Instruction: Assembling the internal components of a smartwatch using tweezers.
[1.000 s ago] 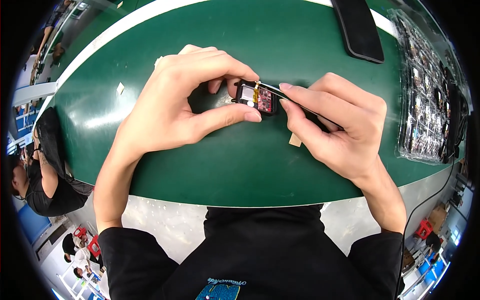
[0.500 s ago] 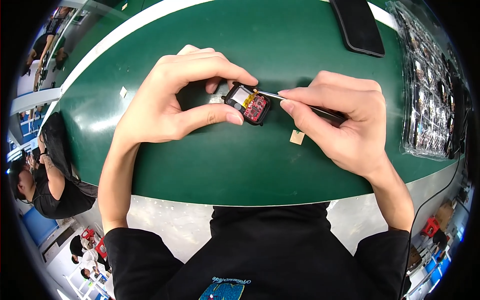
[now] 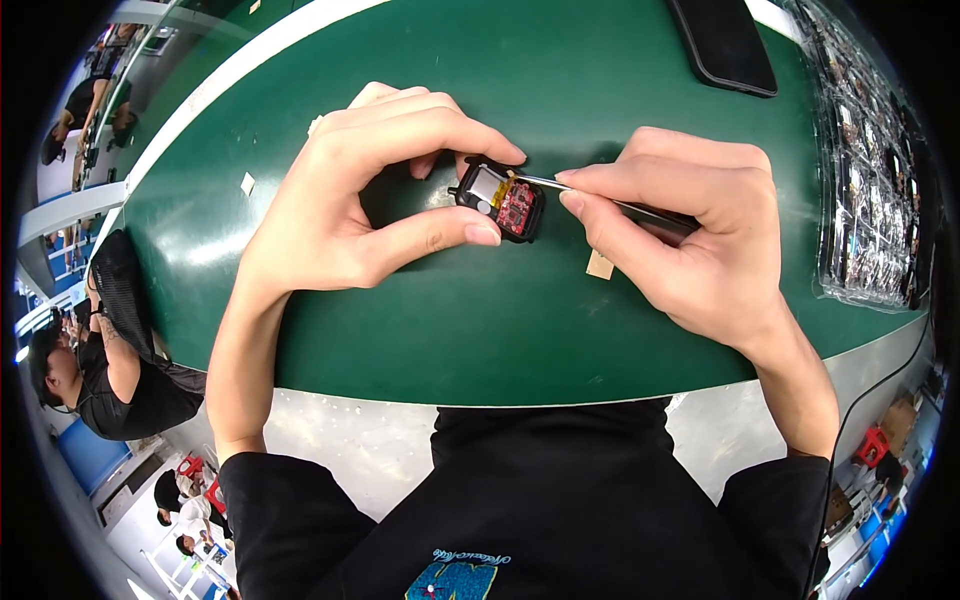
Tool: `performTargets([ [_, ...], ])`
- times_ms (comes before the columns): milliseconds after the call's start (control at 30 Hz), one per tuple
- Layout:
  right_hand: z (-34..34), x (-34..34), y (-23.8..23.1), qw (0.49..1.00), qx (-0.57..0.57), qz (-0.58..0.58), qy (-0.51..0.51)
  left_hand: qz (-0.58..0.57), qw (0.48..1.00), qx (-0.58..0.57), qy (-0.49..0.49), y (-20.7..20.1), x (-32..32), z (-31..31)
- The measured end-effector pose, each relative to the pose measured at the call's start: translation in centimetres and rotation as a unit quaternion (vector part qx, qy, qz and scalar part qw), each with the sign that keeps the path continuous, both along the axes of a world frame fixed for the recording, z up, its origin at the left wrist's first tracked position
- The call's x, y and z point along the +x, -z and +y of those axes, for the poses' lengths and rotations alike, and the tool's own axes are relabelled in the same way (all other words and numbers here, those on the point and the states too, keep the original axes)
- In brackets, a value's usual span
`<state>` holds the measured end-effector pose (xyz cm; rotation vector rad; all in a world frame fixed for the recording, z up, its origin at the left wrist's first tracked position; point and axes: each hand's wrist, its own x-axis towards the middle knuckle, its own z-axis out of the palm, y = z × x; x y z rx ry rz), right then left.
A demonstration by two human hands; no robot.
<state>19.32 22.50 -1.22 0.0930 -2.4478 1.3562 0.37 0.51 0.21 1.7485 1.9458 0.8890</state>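
My left hand (image 3: 375, 195) pinches a small black device (image 3: 500, 198) between thumb and forefinger, just above the green table (image 3: 560, 330). The device lies open, showing a red circuit board and a silvery cell. My right hand (image 3: 690, 240) grips thin tweezers (image 3: 560, 184) whose tip touches the device's upper right edge near a yellow strip. A small beige scrap (image 3: 600, 266) lies on the mat under my right hand.
A black phone (image 3: 722, 42) lies face down at the far edge. A clear plastic tray (image 3: 868, 150) of small parts fills the right side. Tiny pale scraps (image 3: 247, 183) sit on the left of the mat. Another person (image 3: 95, 350) sits at lower left.
Both hands stay on the device and tweezers. The device has tilted slightly and the tweezers' tip has shifted along its top edge.
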Motion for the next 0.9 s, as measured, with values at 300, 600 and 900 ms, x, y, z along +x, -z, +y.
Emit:
performTargets([
  [300,-0.13,0.11,0.43,1.000,0.002,0.008,-0.010,0.032,0.999,0.013,0.027,-0.21,-0.14,0.09],
  [600,-0.28,0.11,0.78,0.999,0.039,0.029,-0.017,0.005,1.000,0.019,0.005,0.31,0.16,0.05],
  [900,-0.40,0.30,0.68,0.999,-0.007,0.041,0.032,0.011,1.000,0.018,0.004,-0.16,0.30,0.26],
])
